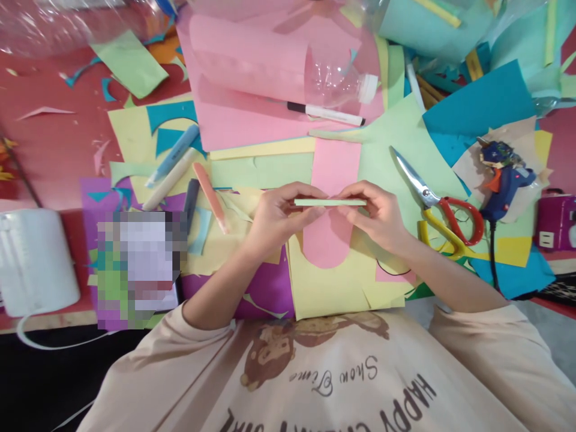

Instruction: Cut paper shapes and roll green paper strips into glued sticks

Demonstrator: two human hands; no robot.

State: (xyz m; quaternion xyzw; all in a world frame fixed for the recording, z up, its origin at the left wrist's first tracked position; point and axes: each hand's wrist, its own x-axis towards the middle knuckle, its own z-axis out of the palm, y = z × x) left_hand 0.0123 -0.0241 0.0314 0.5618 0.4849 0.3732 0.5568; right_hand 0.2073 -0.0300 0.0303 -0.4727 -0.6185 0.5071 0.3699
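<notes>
Between my two hands is a narrow folded strip of pale green paper (330, 203), held level across its length. My left hand (285, 210) pinches its left end with thumb and fingers, and my right hand (373, 210) grips the right end the same way. Beneath them lies a long pink paper strip (327, 243) with a rounded lower end. It rests over a pale yellow sheet (342, 294). To the right of my right hand, scissors (432, 204) with red and yellow handles lie with blades closed or nearly so.
A pink-wrapped plastic bottle (252, 60) lies at the back, a black-and-white marker (326, 113) before it. Several markers (209, 195) lie at left, near a white case (38, 261). A blue glue gun (504, 186) with a cord sits at right among paper scraps.
</notes>
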